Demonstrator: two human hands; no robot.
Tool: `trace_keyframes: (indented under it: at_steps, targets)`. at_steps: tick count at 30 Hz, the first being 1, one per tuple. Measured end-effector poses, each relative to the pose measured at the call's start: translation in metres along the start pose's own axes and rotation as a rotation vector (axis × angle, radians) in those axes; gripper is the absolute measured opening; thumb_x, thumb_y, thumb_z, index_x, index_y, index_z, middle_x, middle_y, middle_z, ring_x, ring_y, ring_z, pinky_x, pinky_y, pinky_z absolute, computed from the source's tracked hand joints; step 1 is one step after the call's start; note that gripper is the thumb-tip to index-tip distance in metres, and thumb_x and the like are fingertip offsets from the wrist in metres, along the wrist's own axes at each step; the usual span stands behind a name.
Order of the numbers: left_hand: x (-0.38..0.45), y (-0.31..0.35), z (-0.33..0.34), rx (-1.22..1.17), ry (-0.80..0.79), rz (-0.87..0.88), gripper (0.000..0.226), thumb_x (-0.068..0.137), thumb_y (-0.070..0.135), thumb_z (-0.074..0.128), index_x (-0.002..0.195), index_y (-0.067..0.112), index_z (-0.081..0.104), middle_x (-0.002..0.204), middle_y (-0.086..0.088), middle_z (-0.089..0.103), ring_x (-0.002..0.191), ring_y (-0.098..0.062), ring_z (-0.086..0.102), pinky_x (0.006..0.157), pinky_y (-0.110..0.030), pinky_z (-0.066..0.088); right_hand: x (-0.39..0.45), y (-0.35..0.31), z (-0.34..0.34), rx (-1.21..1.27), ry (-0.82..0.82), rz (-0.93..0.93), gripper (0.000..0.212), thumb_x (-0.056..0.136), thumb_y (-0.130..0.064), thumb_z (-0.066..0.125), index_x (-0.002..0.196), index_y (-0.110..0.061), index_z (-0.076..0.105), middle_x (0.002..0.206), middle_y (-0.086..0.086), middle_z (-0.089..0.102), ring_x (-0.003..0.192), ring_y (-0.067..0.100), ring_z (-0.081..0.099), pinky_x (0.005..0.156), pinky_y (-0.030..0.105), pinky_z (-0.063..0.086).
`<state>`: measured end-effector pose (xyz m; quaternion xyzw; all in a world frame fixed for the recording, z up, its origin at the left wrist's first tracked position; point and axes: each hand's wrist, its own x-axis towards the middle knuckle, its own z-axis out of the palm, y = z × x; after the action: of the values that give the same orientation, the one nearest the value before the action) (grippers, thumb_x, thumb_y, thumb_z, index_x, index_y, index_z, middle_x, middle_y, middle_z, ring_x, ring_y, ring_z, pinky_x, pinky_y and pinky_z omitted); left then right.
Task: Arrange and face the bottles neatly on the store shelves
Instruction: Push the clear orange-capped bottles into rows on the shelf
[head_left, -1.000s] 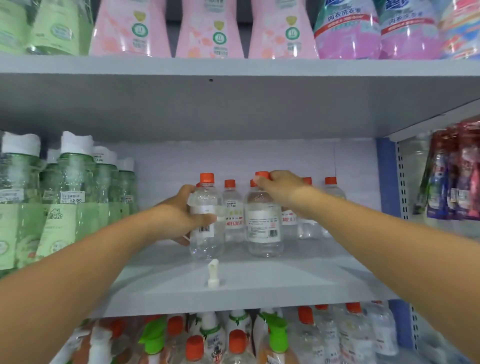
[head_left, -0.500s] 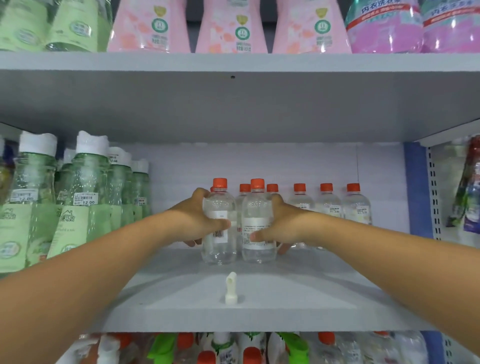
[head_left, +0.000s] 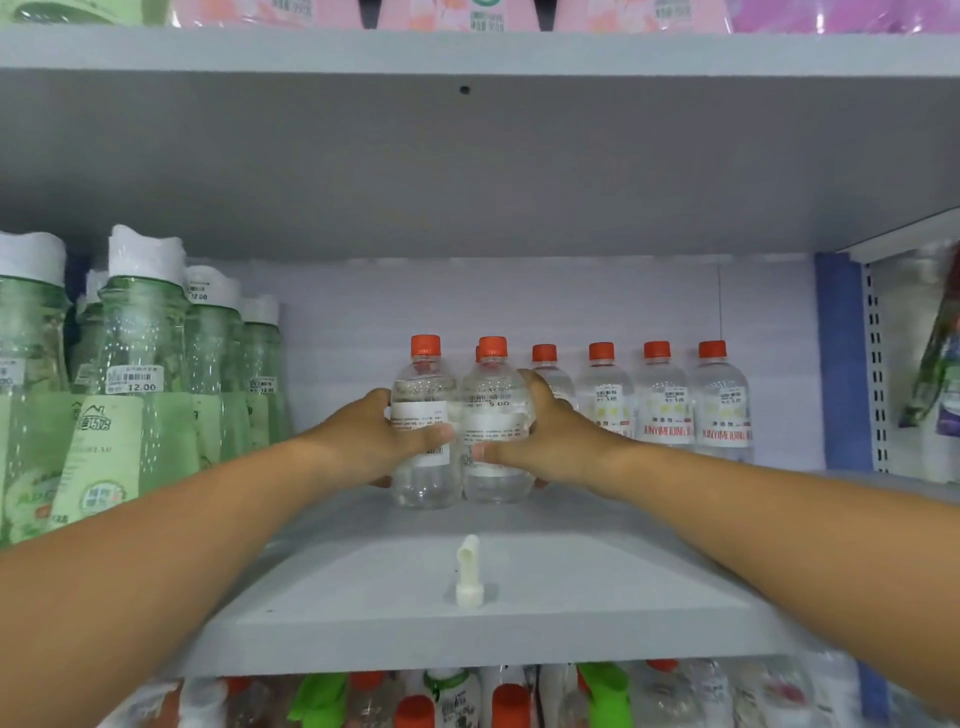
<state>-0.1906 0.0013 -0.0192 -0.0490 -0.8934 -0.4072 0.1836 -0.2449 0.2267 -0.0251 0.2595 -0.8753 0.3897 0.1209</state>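
1. Two small clear bottles with orange caps are held side by side, upright, near the middle of the grey shelf (head_left: 571, 587).
2. The left bottle (head_left: 422, 415) is gripped by the left hand (head_left: 374, 441). The thumb is wrapped across its front and the fingers are curled round its far side.
3. The right bottle (head_left: 493, 415) is gripped by the right hand (head_left: 545, 441). The thumb is laid across the front of its label and the fingers are curled round the back.
4. The two bottles are touching or almost touching each other. Both bottoms are set on the shelf.
5. A row of four more orange-capped bottles (head_left: 662, 410) is seen to the right, further back by the wall. Red letters are shown on the labels of the two at the right end.
6. Tall green bottles with white caps (head_left: 140, 364) are stood at the left end of the same shelf. Price stickers are stuck on them.
7. A small white plastic spout (head_left: 467, 571) is stood alone near the front edge of the shelf, well apart from the bottles.
8. Pink bottles (head_left: 452, 13) are seen on the shelf above, and more bottles with orange and green tops (head_left: 509, 701) are seen on the shelf below.
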Motion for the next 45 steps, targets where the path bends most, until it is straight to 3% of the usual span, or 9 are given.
trace_keyframes:
  at_steps: [4, 10, 16, 20, 22, 25, 33, 39, 45]
  targets:
    - [0.003, -0.006, 0.006, 0.045, 0.035, -0.012, 0.084, 0.057, 0.084, 0.073, 0.126, 0.040, 0.056, 0.113, 0.015, 0.072, 0.103, -0.009, 0.070, 0.095, -0.038, 0.057, 0.001, 0.002, 0.005, 0.009, 0.025, -0.004, 0.115, 0.069, -0.060, 0.083, 0.156, -0.043, 0.010, 0.139, -0.010, 0.056, 0.121, 0.016, 0.060, 0.101, 0.042, 0.055]
    - [-0.002, -0.004, -0.001, -0.031, -0.059, -0.083, 0.048, 0.081, 0.029, 0.076, 0.126, 0.029, 0.057, 0.112, 0.006, 0.073, 0.103, -0.012, 0.071, 0.097, -0.039, 0.058, 0.003, 0.001, 0.004, -0.016, 0.068, 0.015, 0.112, 0.055, -0.066, 0.086, 0.148, -0.030, 0.034, 0.131, -0.010, 0.061, 0.117, 0.013, 0.063, 0.102, 0.038, 0.053]
    - [-0.003, 0.001, 0.009, 0.143, 0.123, -0.135, 0.072, 0.075, 0.054, 0.084, 0.129, 0.026, 0.046, 0.111, 0.005, 0.066, 0.094, -0.015, 0.066, 0.080, -0.032, 0.054, -0.008, 0.003, -0.005, 0.062, -0.010, 0.046, 0.056, 0.087, -0.029, 0.075, 0.135, -0.033, 0.047, 0.111, -0.010, 0.067, 0.094, 0.007, 0.066, 0.083, 0.025, 0.055]
    - [-0.006, 0.004, 0.013, 0.076, 0.054, -0.151, 0.043, 0.080, 0.033, 0.079, 0.115, 0.023, 0.056, 0.102, 0.002, 0.069, 0.085, -0.014, 0.065, 0.072, -0.030, 0.054, -0.006, 0.002, 0.003, 0.000, 0.075, 0.068, 0.090, 0.070, -0.064, 0.082, 0.146, -0.033, 0.043, 0.138, -0.008, 0.050, 0.122, 0.015, 0.057, 0.104, 0.036, 0.049]
    - [-0.007, 0.001, 0.011, 0.060, 0.044, -0.150, 0.049, 0.077, 0.026, 0.078, 0.120, 0.024, 0.055, 0.106, -0.001, 0.071, 0.098, -0.020, 0.069, 0.091, -0.040, 0.060, -0.006, 0.001, 0.005, 0.036, 0.098, 0.060, 0.076, 0.073, -0.056, 0.085, 0.135, -0.028, 0.052, 0.124, -0.008, 0.063, 0.111, 0.012, 0.064, 0.096, 0.031, 0.052]
    - [-0.008, -0.001, 0.010, 0.057, 0.054, -0.168, 0.058, 0.079, 0.031, 0.085, 0.122, 0.027, 0.045, 0.111, 0.003, 0.067, 0.100, -0.017, 0.067, 0.094, -0.041, 0.059, -0.005, 0.003, 0.003, 0.047, 0.085, 0.061, 0.061, 0.076, -0.047, 0.084, 0.127, -0.029, 0.055, 0.110, -0.012, 0.068, 0.102, 0.010, 0.067, 0.095, 0.033, 0.055]
    - [-0.008, -0.004, 0.008, 0.101, 0.017, -0.179, 0.083, 0.050, 0.037, 0.079, 0.128, 0.026, 0.051, 0.109, 0.004, 0.072, 0.100, -0.019, 0.068, 0.096, -0.040, 0.056, -0.004, 0.007, 0.015, -0.021, 0.041, 0.084, 0.091, 0.059, -0.067, 0.086, 0.131, -0.027, 0.049, 0.126, -0.011, 0.063, 0.113, 0.011, 0.062, 0.101, 0.036, 0.052]
    - [-0.006, -0.007, 0.010, 0.132, 0.062, -0.186, 0.070, 0.070, 0.042, 0.090, 0.122, 0.029, 0.045, 0.110, 0.005, 0.067, 0.098, -0.017, 0.067, 0.096, -0.039, 0.056, -0.009, 0.003, 0.009, -0.008, -0.002, 0.098, 0.070, 0.077, -0.036, 0.082, 0.136, -0.025, 0.046, 0.119, -0.009, 0.066, 0.107, 0.011, 0.064, 0.095, 0.030, 0.053]
    - [-0.001, -0.010, 0.009, 0.078, 0.039, -0.175, 0.069, 0.061, 0.045, 0.087, 0.120, 0.026, 0.056, 0.109, 0.005, 0.070, 0.099, -0.018, 0.071, 0.094, -0.041, 0.059, -0.003, 0.007, 0.016, -0.047, 0.050, 0.102, 0.088, 0.058, -0.061, 0.087, 0.130, -0.026, 0.050, 0.124, -0.009, 0.064, 0.111, 0.012, 0.063, 0.100, 0.037, 0.053]
